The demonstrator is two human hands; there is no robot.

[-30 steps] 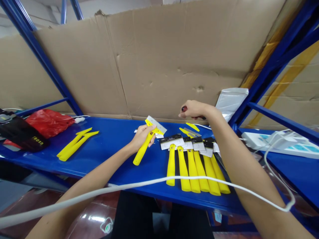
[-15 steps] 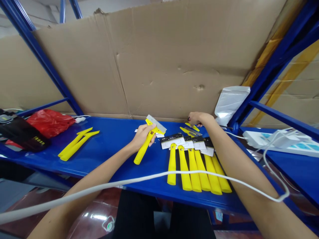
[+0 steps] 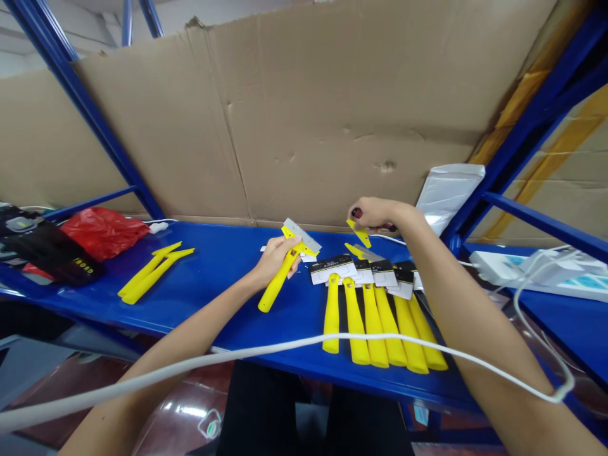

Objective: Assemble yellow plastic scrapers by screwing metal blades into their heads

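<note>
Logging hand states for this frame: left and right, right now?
Left hand: closed, holding a yellow scraper.
Right hand: closed, holding a small yellow piece and a dark red-and-black tool.

At the centre of the frame, part of the scraper [image 3: 274, 290] is covered by the left hand [image 3: 275, 258]. Right of centre, the middle of a dark tool [image 3: 390, 227] is hidden by the right hand [image 3: 373, 212]. The print on the cards [image 3: 327, 270] is too small to be read. The yellow handles [image 3: 377, 316] are partly hidden by a white cable [image 3: 204, 362], itself cut off at lower left. A power strip [image 3: 586, 279] is cut off by the right edge.
</note>
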